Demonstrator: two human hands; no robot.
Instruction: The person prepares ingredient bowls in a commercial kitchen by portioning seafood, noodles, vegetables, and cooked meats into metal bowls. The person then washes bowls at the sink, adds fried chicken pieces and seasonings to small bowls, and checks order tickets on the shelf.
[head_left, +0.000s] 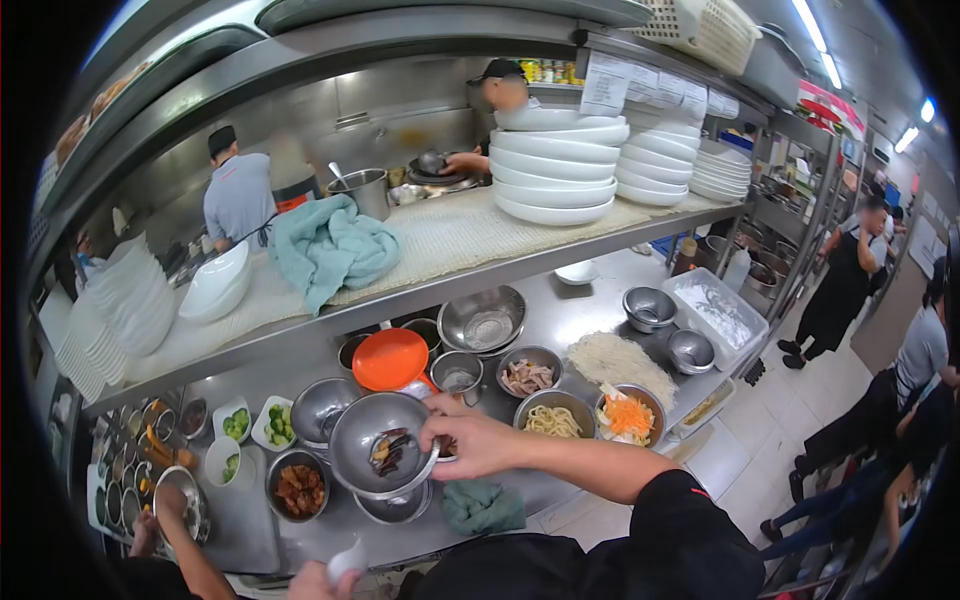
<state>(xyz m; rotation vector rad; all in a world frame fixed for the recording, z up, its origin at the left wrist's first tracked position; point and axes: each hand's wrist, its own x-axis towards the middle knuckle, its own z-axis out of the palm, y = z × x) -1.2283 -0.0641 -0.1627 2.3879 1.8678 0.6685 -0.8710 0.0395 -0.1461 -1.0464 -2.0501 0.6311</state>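
My right hand [468,437] grips the rim of a metal bowl [350,455], fingers closed on its right edge. The bowl is tilted, and dark strips and a few pale pieces of food [390,452] lie in it. Low in the view, my left hand [318,582] is closed around a white spoon [348,562], partly cut off by the frame edge. Beneath the held bowl stands another metal bowl [395,505]. To its left is a bowl of reddish-brown meat pieces [298,486], and a green cloth [483,507] lies to the right.
Bowls of noodles [553,420], shredded carrot [628,412] and sliced meat [528,375] stand right. An orange strainer-shaped pan [390,360] sits behind. Above runs a shelf with stacked white dishes [556,165] and a teal cloth [330,245]. A co-worker's hands [170,505] work at far left.
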